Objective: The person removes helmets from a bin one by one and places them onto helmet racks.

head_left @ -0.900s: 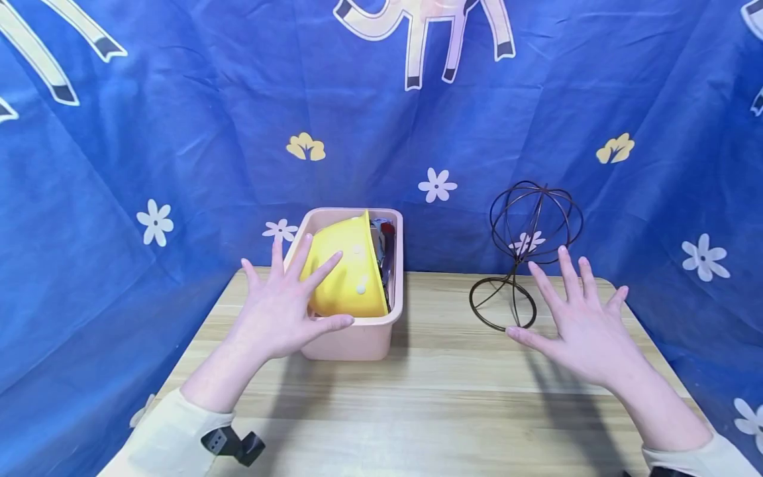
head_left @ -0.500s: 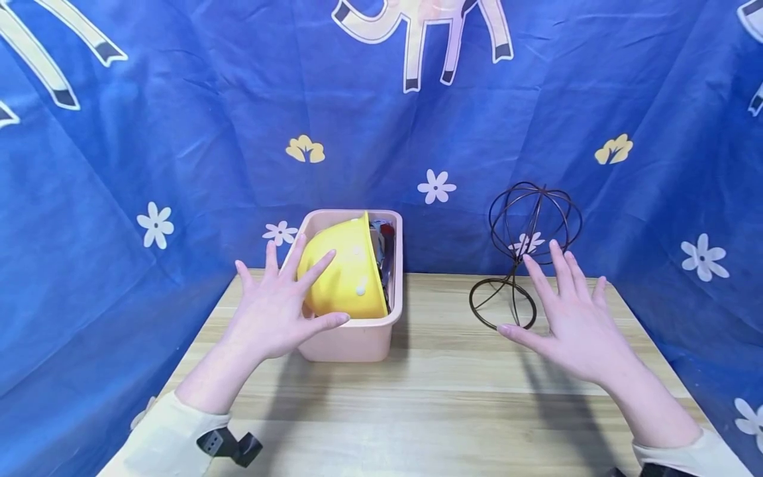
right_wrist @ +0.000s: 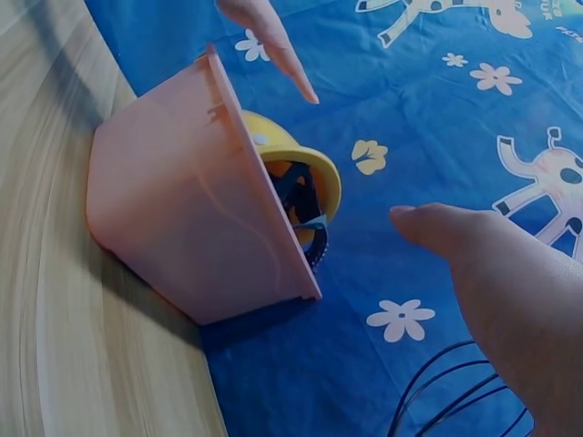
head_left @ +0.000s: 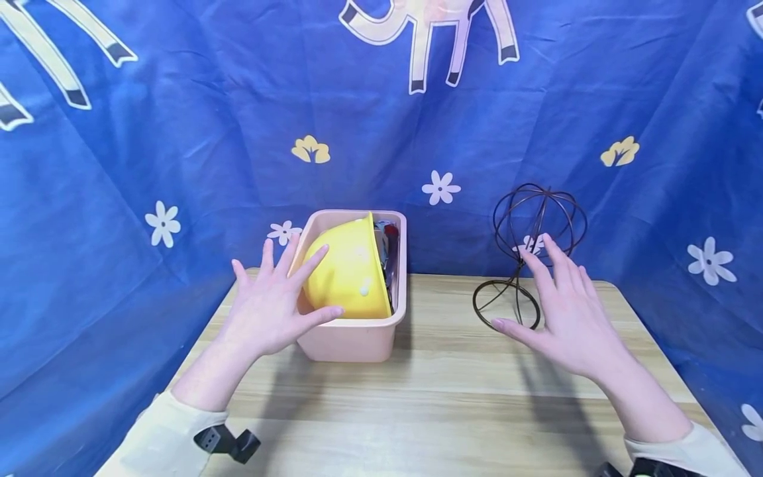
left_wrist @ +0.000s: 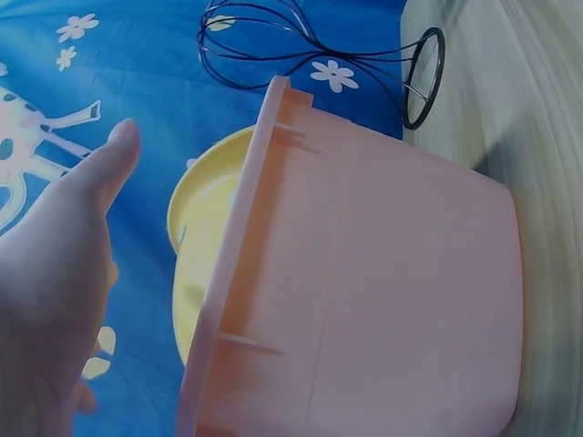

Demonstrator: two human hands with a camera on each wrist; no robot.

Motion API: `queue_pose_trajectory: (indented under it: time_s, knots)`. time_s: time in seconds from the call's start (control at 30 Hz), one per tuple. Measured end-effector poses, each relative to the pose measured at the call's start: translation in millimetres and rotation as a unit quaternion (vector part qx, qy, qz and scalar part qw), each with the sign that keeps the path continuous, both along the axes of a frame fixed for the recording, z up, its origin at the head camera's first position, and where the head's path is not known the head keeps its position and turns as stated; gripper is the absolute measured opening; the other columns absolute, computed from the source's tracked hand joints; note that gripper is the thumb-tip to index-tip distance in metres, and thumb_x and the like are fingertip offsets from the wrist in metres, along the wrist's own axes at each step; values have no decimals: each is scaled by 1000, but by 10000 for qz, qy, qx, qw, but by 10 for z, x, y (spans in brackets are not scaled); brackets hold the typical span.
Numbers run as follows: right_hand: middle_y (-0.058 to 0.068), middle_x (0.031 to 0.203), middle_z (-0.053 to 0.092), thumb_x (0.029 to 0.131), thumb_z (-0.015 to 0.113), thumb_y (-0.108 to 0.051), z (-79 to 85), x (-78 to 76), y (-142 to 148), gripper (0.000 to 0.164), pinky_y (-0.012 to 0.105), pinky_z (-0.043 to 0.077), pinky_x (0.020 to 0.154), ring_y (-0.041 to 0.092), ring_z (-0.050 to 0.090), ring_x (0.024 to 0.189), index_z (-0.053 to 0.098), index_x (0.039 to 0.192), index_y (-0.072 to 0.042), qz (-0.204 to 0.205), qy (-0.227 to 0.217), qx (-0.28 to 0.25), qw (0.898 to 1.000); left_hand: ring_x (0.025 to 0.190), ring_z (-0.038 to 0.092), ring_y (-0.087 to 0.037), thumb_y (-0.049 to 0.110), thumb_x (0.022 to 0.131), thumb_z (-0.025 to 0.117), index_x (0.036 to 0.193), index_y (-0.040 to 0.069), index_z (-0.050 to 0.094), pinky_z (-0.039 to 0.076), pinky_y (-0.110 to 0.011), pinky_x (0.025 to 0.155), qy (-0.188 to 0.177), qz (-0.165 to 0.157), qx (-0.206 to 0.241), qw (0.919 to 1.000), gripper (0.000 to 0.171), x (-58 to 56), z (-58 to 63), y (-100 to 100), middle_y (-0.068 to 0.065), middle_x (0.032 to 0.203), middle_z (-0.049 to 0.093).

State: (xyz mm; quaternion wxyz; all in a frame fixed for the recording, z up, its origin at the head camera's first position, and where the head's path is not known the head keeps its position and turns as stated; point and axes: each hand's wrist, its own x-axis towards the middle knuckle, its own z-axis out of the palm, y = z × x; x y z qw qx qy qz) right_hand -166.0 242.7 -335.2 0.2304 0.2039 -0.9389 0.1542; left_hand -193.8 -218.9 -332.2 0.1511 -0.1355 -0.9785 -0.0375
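**At centre frame, yellow helmet (head_left: 352, 271) tilted in pink bin (head_left: 352, 341)**

Left of centre, the left hand (head_left: 265, 311) hovers beside the bin, fingers spread, grasping nothing. At frame right, the right hand (head_left: 566, 321), also holding nothing, hovers near a dark wire stand (head_left: 518, 270).

Blue cloth (head_left: 369, 119), beyond the worktop's (head_left: 417, 397) far edge: pale lettering (right_wrist: 552, 11) is printed, caught at the top right in the right wrist view; it cannot be read with certainty.
Black wrist device (head_left: 218, 439), left sleeve (head_left: 169, 430): tiny light marks are borne, too small to be read.
Pink bin (head_left: 348, 343) and yellow helmet (head_left: 346, 271), by the worktop's far edge: no text can be read.
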Motion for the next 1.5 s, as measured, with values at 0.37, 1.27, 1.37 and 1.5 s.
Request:
queue_pose_trajectory:
  time_s: [0.37,1.27,1.37,1.5]
  knots:
    - [8,175,16,81,84,-65,48,-57,-193,114,79,30,108,43,23,156,26,169,-22,257,-192,-581,9978,157,14,-51,94,83,47,170,41,17,6,-91,104,-101,193,356,9991,106,16,1,-91,-9,178,6]
    - [-2,169,28,92,83,-45,11,-219,-632,97,60,39,114,31,41,147,24,168,-26,1112,-677,-1738,9761,149,32,-54,78,95,55,167,33,34,30,-80,108,-203,270,1817,9828,88,-67,-139,-344,-19,172,25]
    - [-2,168,30,92,84,-43,14,-237,-682,97,58,40,114,30,43,146,25,168,-27,1280,-714,-1873,9713,150,32,-52,76,96,55,167,33,35,30,-79,109,-260,255,2024,9786,85,-88,-169,-361,-18,172,25]
    - [-1,167,31,93,84,-42,17,-250,-727,96,58,39,114,28,43,147,25,168,-27,1410,-811,-2010,9660,150,31,-53,73,98,56,166,31,37,28,-78,111,-298,237,2213,9745,83,-114,-212,-363,-18,172,26]
